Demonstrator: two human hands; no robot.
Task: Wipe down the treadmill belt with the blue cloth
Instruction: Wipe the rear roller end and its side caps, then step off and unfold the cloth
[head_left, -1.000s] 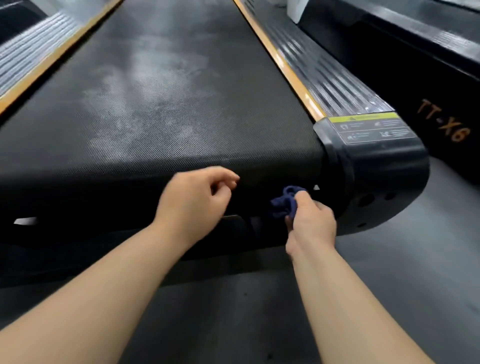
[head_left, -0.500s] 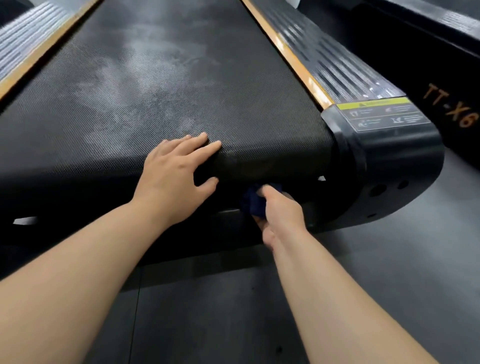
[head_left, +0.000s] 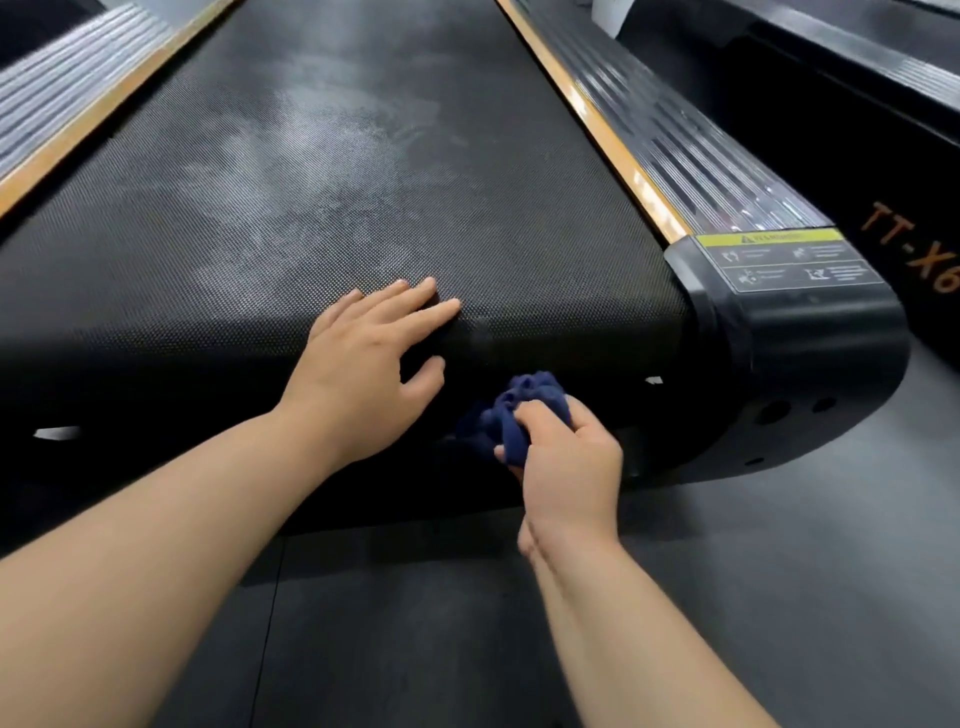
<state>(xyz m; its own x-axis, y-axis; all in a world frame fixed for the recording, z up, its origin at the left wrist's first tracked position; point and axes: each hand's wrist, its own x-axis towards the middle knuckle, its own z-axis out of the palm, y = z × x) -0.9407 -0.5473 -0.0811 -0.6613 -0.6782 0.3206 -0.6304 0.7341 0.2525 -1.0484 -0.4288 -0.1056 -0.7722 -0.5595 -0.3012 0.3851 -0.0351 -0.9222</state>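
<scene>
Dark grey rubber floor (head_left: 467, 623) is nearest, under both forearms. The right hand (head_left: 566, 462) has its fingers (head_left: 545, 421) curled tight round a bunched dark blue cloth (head_left: 514, 410). The cloth wad sticks out ahead of those fingers, at the rounded rear end of the black textured treadmill belt (head_left: 363, 182), below its top surface. Can't tell if the cloth actually touches the belt.

The left hand (head_left: 363, 374) lies flat, just left of the cloth and a bit above it. Its fingers (head_left: 415, 306) are straight and close together, resting on the belt's rear edge with the thumb out to the side, holding nothing. Pale dusty smears on the belt lie beyond the left fingers.

Right of the right fingers is a black plastic end cap (head_left: 810, 364) with a yellow-striped warning label (head_left: 789, 260) on top. Beyond it a ribbed grey side rail (head_left: 691, 150) with an orange edge strip (head_left: 597, 124) runs away. A matching ribbed left rail (head_left: 62, 104) sits far left of the left fingers. Far right is a black neighbouring machine with orange lettering (head_left: 904, 244).
</scene>
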